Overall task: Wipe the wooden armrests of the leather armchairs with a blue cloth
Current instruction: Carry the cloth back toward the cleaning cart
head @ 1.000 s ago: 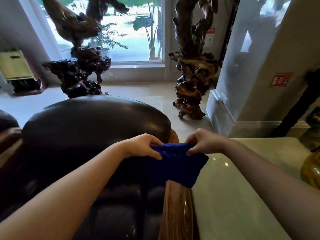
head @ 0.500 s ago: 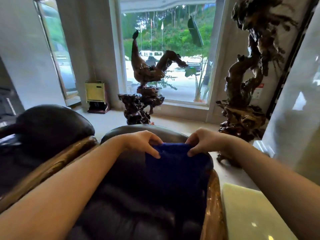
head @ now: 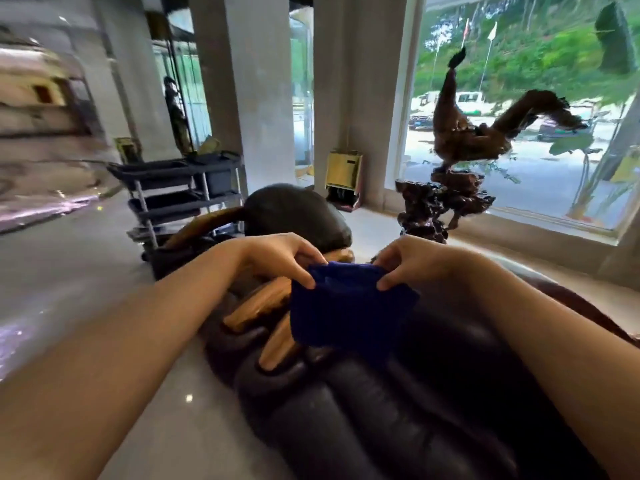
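A dark blue cloth [head: 346, 306] hangs in front of me, pinched at its top corners by my left hand [head: 284, 258] and my right hand [head: 412, 263]. Below it lies a dark leather armchair [head: 398, 427] with padded rolls. Its wooden armrest [head: 277, 344] shows just left of the cloth, beside another wooden armrest [head: 254, 306] that slants up to the left. A second leather armchair [head: 294, 213] stands farther back, with a curved wooden armrest [head: 204, 223] on its left. The cloth hides part of the wood behind it.
A grey service cart [head: 176, 192] stands on the glossy floor at the left, behind the far chair. A carved root sculpture [head: 460, 161] stands by the window on the right. A small yellow box [head: 343, 174] sits at a pillar's base.
The view has swung left: the cart and the second armchair have come into sight and the sculpture has shifted right. Both hands keep the same hold on the cloth.
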